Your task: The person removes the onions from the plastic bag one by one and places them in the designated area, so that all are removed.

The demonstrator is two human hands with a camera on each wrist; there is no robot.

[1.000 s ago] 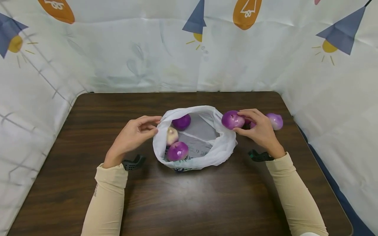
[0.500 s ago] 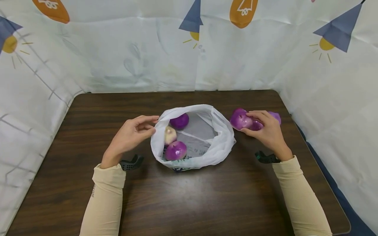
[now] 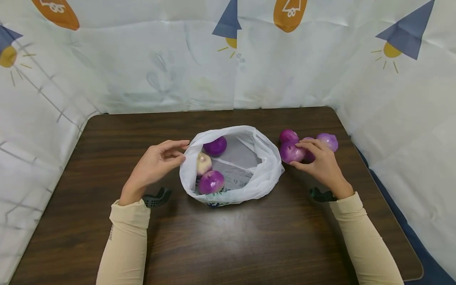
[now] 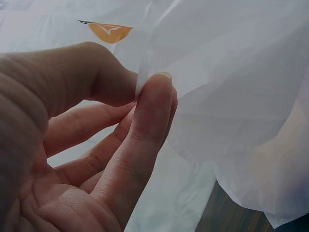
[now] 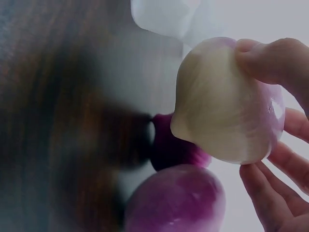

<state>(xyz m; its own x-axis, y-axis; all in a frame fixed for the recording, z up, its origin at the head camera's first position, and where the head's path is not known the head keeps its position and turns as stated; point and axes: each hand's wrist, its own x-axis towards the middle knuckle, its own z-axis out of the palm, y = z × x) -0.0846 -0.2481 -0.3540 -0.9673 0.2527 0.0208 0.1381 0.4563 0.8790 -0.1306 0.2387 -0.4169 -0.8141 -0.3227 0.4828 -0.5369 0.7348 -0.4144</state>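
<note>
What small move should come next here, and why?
Probably lift the onion held by the right hand over into the bag. The left hand pinches the rim open, three onions lie inside, and others wait on the table.

Fingers (image 5: 270,60) grip a pale onion (image 5: 224,104) above two purple onions (image 5: 176,200) on the table (image 5: 43,121).
</note>
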